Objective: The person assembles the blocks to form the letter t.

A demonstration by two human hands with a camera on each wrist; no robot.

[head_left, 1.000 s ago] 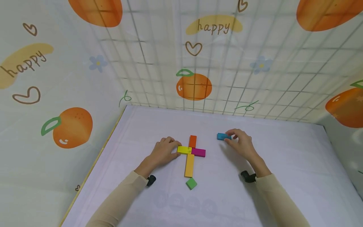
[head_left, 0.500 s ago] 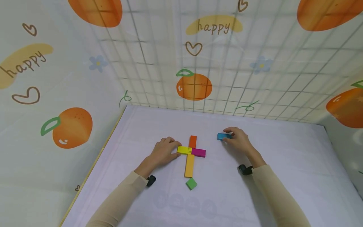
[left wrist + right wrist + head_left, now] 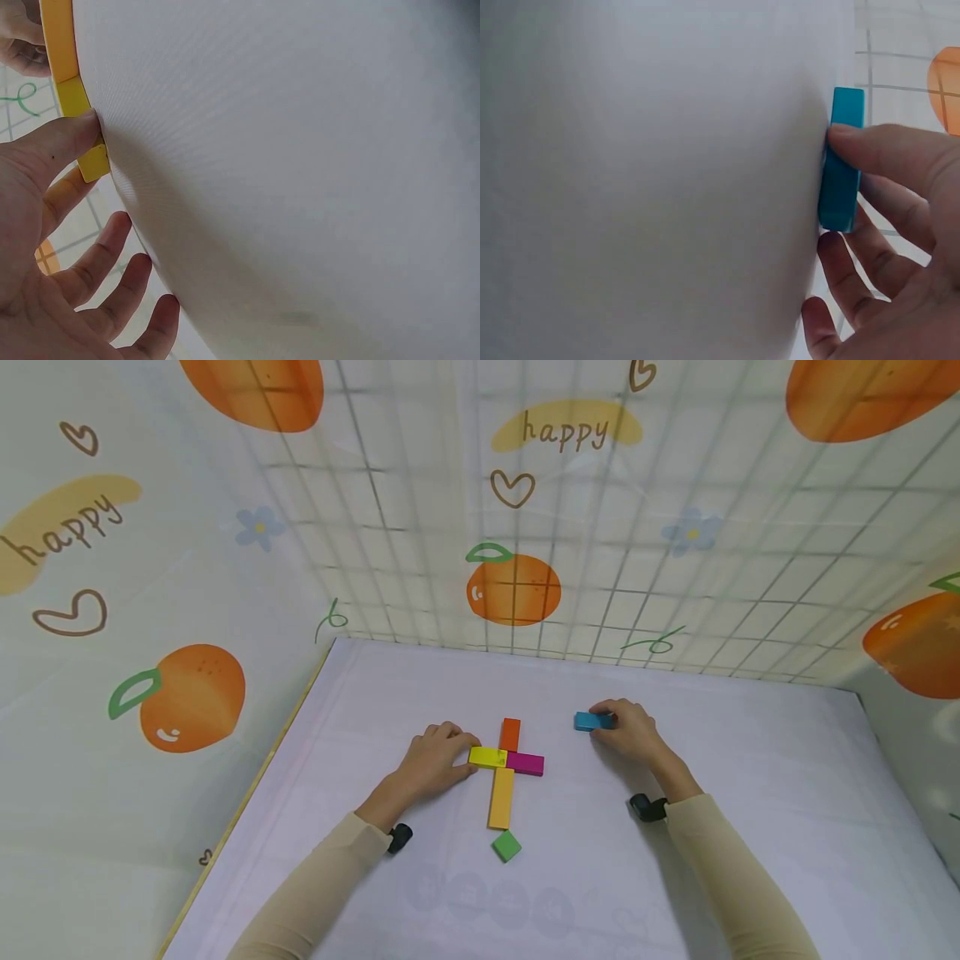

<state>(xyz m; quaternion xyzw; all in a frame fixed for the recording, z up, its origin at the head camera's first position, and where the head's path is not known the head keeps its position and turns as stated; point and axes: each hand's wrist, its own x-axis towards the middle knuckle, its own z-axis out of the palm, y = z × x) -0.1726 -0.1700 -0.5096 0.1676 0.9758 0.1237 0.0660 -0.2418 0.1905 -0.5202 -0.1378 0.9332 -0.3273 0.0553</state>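
Note:
My left hand [image 3: 429, 762] pinches the left end of a yellow block [image 3: 487, 757] between thumb and index finger, its other fingers spread on the table in the left wrist view. A purple block [image 3: 526, 763] meets the yellow one end to end. Behind them an orange-red block [image 3: 511, 734] points away, and a longer yellow-orange block [image 3: 501, 798] runs toward me, the four forming a cross. Off to the right, my right hand [image 3: 632, 731] pinches a blue block [image 3: 592, 721]. In the right wrist view the thumb presses the near side of the blue block [image 3: 841, 187].
A green block [image 3: 506, 846], turned like a diamond, lies at the near end of the yellow-orange block. White cloth covers the table [image 3: 765, 777]. Printed curtain walls [image 3: 420, 568] stand behind it and at both sides.
My right hand has shifted slightly left and away from me, and its finger and thumb have come in around the blue block. The left hand and the blocks have stayed put.

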